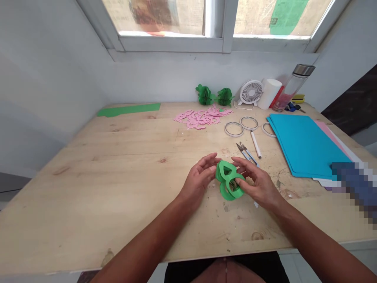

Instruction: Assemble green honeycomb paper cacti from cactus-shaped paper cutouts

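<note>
A stack of green paper cutouts (231, 181) with rounded, open loops is held between my hands, tilted above the near part of the table. My left hand (200, 177) grips its left edge with curled fingers and thumb. On the other side, my right hand (260, 184) has its thumb pressed on the lower loop while the fingers reach behind the paper. Thread snips (246, 151) and a white pen (255, 144) lie just beyond the right hand. The far fingertips are partly hidden by the paper.
Pink paper cutouts (203, 118) lie in a pile before two green paper shapes (204, 95). Tape rolls (234, 129), a white fan (251, 92), a bottle (291, 89) and blue sheets (312, 145) occupy the right. A green strip (129, 110) lies far left.
</note>
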`<action>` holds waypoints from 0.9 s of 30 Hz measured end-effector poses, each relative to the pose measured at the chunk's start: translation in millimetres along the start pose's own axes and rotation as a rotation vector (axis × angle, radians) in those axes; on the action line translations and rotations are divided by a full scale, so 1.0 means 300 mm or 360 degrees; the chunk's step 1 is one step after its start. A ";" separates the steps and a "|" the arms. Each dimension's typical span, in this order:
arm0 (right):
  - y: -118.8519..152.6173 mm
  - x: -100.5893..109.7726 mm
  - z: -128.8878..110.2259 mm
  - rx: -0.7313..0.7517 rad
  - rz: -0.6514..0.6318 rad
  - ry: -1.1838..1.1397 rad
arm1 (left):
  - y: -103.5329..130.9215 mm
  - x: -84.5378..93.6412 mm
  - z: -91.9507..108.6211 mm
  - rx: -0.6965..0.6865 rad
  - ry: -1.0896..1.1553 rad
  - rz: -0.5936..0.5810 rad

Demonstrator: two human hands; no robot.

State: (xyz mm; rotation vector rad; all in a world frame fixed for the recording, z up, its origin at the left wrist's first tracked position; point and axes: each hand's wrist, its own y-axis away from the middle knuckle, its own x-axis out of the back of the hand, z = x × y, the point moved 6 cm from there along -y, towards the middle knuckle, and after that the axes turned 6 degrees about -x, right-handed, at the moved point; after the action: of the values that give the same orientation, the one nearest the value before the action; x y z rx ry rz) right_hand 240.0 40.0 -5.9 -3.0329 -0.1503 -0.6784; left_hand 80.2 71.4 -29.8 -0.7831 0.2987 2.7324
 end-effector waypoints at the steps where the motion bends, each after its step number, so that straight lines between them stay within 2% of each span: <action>1: 0.000 0.003 -0.002 0.0004 0.0019 -0.0036 | 0.004 -0.014 -0.005 0.0063 0.0077 -0.0090; 4: 0.001 0.010 -0.007 0.0005 0.0066 -0.0120 | 0.020 -0.053 -0.022 0.0255 0.0237 -0.0360; 7: 0.004 0.010 -0.016 0.0022 0.0075 -0.0145 | 0.029 -0.068 -0.034 0.0300 0.0210 -0.0447; 14: 0.015 -0.001 -0.030 0.0098 0.0056 -0.0054 | 0.018 -0.052 -0.020 0.0040 -0.0113 -0.0252; 20: 0.029 -0.005 -0.047 0.0191 -0.0034 -0.0021 | 0.013 -0.042 -0.004 -0.0166 -0.0328 -0.0250; 27: 0.037 -0.041 -0.060 0.0196 -0.0082 0.0230 | 0.031 -0.056 0.010 -0.0302 -0.0699 -0.0163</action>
State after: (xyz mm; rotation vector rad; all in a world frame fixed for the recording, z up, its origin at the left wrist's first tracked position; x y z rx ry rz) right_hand 222.5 26.9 5.1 -2.8599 -0.2567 -0.8554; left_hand 89.5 60.1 -17.1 -0.2140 -0.0937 2.7653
